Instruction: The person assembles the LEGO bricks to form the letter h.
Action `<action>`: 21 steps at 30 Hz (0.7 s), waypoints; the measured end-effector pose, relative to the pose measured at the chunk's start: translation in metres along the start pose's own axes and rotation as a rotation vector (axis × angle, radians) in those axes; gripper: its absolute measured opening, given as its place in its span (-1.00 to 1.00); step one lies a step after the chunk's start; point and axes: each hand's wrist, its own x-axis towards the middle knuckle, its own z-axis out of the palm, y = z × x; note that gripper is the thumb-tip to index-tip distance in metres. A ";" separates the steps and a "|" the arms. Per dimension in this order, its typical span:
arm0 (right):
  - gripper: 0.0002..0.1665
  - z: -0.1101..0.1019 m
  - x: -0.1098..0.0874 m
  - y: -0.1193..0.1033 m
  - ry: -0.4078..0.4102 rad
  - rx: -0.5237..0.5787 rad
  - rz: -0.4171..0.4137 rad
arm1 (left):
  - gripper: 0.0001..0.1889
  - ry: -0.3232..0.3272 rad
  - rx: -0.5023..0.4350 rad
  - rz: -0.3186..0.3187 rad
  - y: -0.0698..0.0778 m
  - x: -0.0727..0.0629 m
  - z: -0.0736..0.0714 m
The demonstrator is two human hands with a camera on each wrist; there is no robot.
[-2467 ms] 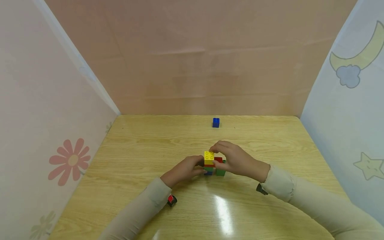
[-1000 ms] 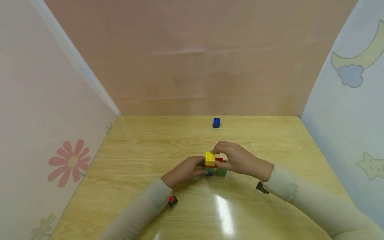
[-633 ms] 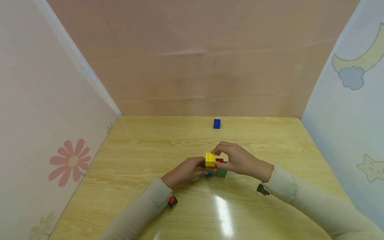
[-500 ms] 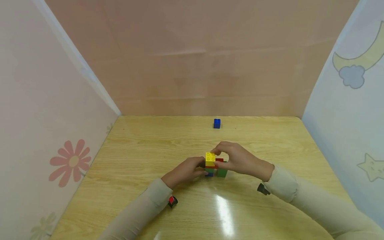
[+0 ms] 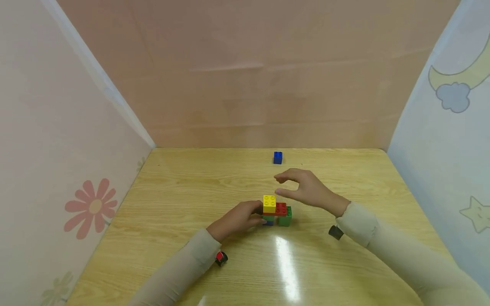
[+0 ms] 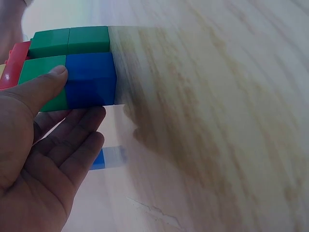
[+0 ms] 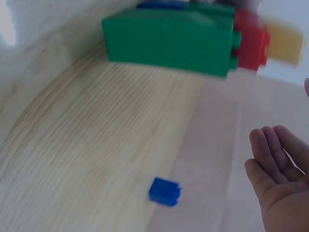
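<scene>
A small structure of toy building bricks stands on the table. On its left column, a yellow brick [image 5: 269, 205] tops a red brick [image 5: 281, 208], which bridges over to a right column of two stacked green bricks [image 7: 169, 43]. Below the red one in the left column are a green brick [image 6: 36, 67] and a blue brick [image 6: 91, 79] at the bottom. My left hand [image 5: 238, 219] holds that left column, thumb on one side and fingers on the other. Behind and right of the structure, my right hand [image 5: 308, 188] hovers with nothing in it, thumb and fingers apart.
A loose blue brick [image 5: 277, 157] sits near the far edge of the wooden table [image 5: 199, 178]. A pinkish panel [image 5: 245, 85] rises behind it. Decorated walls flank both sides, one with a flower [image 5: 93, 207].
My right hand has let go of the bricks and drawn up and away toward the back right, uncovering the red brick's studs. My left hand keeps its hold.
</scene>
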 end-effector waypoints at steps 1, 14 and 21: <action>-0.39 -0.002 0.003 0.006 0.006 0.014 0.044 | -0.66 0.000 0.000 -0.003 0.000 0.000 0.000; 0.01 0.005 0.044 0.079 0.059 -0.004 0.312 | -0.66 -0.005 0.004 -0.028 0.001 0.000 0.000; 0.06 0.013 0.055 0.093 0.061 0.017 0.366 | -0.64 -0.005 0.022 -0.043 0.002 0.003 0.000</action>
